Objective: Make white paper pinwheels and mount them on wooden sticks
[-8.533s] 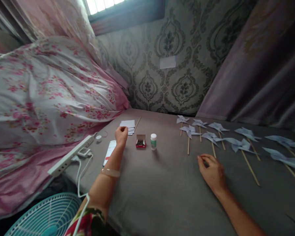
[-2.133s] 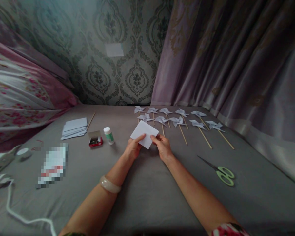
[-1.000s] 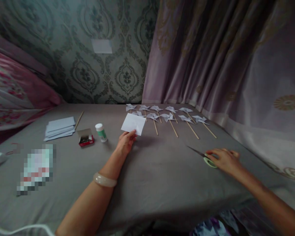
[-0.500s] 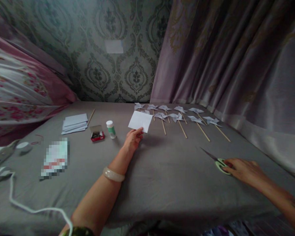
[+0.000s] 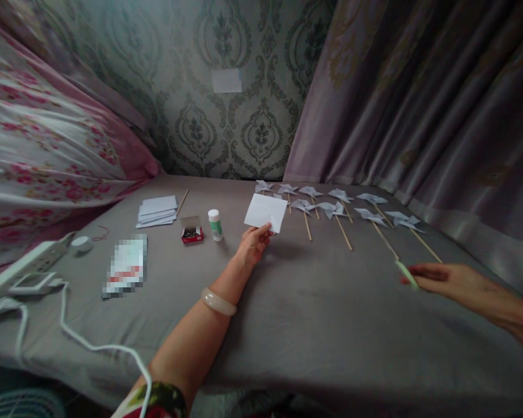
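White paper [image 5: 265, 212] hangs above the grey cloth [image 5: 296, 331], pinched near its lower edge by the left hand [image 5: 253, 242] — thumb on top, fingers tucked beneath, the gap between them no wider than the sheet. That low grip seems chosen to leave most of the square uncovered and fairly flat. Off to the right, well apart from it, the right hand [image 5: 447, 277] is closed around the pale green handle of the scissors [image 5: 406, 274], which show nearly edge-on; holding them there keeps the fingers clear of the blades, which point away toward the pinwheels [image 5: 332, 209]. Whether the blades touch the nearest pinwheel stick, or only cross in front of it, I cannot tell. Those pinwheels lie in two rows at the back right, sticks toward the person, probably spaced so that their vanes do not tangle. At the back left sits a stack [image 5: 157, 210] of similar paper with a loose stick [image 5: 183, 201] just beside it; nearer the left hand are a red box [image 5: 192, 234], lid up over small dark bits, and an upright bottle [image 5: 215, 225] — all grouped, it seems, for easy reach.
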`<action>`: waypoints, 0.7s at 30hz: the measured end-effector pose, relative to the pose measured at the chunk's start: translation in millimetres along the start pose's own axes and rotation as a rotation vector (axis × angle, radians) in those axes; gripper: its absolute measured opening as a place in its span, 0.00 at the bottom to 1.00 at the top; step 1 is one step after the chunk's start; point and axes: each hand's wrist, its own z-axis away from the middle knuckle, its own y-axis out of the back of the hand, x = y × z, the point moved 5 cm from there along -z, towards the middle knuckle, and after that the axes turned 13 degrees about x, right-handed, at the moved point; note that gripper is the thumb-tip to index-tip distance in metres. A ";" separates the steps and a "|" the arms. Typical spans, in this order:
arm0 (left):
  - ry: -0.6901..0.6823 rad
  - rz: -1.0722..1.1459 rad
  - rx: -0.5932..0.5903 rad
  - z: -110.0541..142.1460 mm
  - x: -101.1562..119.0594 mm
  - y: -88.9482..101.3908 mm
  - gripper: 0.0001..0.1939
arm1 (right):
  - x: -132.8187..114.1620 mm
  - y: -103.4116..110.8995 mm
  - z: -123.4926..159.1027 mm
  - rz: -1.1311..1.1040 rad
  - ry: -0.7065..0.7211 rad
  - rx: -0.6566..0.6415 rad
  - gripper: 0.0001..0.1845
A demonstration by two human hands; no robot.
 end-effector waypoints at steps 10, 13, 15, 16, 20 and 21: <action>-0.030 -0.017 -0.023 -3.0 5.9 -1.9 0.15 | -172.2 -106.6 -19.6 -1.214 -0.355 -0.321 0.25; -0.067 -0.012 -0.020 -4.1 8.7 -0.9 0.16 | -194.5 -140.4 -26.1 -1.263 -0.391 -0.404 0.31; -0.093 -0.008 -0.007 -5.8 11.7 0.2 0.17 | -204.1 -155.7 -28.2 -1.281 -0.406 -0.403 0.32; -0.106 -0.005 0.001 -7.0 13.9 0.4 0.18 | -207.8 -161.4 -28.6 -1.290 -0.398 -0.390 0.32; -0.180 0.057 -0.002 -8.8 28.0 -5.1 0.19 | -216.0 -178.8 -26.1 -1.260 -0.269 -0.403 0.31; -0.198 0.077 -0.009 -8.2 31.5 -8.0 0.19 | -215.8 -183.0 -24.6 -1.235 -0.241 -0.425 0.32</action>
